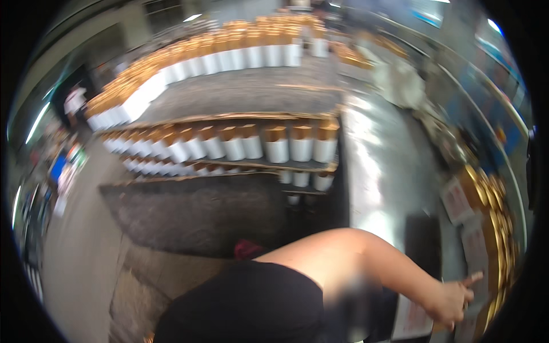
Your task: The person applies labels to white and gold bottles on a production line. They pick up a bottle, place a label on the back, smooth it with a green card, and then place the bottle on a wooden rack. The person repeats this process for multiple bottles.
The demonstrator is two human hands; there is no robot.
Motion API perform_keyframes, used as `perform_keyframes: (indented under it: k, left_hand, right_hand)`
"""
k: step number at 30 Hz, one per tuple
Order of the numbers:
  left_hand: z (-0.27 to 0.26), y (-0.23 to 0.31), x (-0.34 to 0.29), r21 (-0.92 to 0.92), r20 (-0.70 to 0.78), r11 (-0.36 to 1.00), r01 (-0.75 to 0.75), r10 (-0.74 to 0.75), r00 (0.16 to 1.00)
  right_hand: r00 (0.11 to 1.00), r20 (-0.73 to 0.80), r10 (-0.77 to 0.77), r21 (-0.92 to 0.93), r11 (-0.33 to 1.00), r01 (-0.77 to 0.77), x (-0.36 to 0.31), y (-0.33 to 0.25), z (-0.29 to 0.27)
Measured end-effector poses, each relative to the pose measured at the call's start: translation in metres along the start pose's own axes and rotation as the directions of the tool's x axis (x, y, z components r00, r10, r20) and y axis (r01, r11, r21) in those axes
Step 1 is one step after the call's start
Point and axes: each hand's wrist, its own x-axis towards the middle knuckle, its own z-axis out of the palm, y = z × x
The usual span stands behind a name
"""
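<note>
My left hand (450, 302) is at the lower right, at the end of a bare forearm that bends across from a black sleeve (243, 303). One finger is stretched out and the others are partly bent, with nothing visible between them. It is beside a row of white boxes (476, 246) with gold-coloured pieces (502, 251) along their far side. Whether the fingertips touch a box, I cannot tell. My right hand does not show.
A shiny metal work surface (366, 166) runs away from me. Left of it stands a dark tiered rack (229, 94) with rows of upright white pieces with gold tops (251, 48). A metal rail (486, 108) lines the right side. A person (74, 102) is far left.
</note>
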Motion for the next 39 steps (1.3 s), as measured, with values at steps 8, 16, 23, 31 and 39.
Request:
perform_keyframes:
  k: [8,16,23,31,39]
  left_hand:
    - [-0.032,-0.026,0.018,0.117,-0.071,0.975,0.188,-0.180,0.981]
    - [-0.073,-0.025,0.034,0.026,0.235,0.988,0.155,-0.157,0.959]
    - [-0.138,-0.007,-0.008,-0.299,0.433,0.950,0.095,0.046,0.900]
    - [-0.198,-0.097,0.007,-0.410,-0.055,0.904,0.118,-0.154,0.987]
    - [-0.117,-0.177,0.031,-0.033,-0.148,0.995,0.095,-0.099,0.984]
  right_hand:
    - [0.952,-0.140,0.271,-0.018,0.961,-0.277,-0.050,0.001,-0.048]
    - [0.869,-0.321,0.377,-0.008,0.916,-0.400,-0.119,-0.047,-0.075]
    - [0.818,-0.326,0.474,0.098,0.878,-0.469,-0.118,-0.067,-0.055]
    - [0.822,-0.268,0.503,0.086,0.862,-0.499,-0.100,-0.073,-0.034]
    - [0.748,-0.290,0.596,0.049,0.790,-0.611,-0.074,-0.059,-0.022]
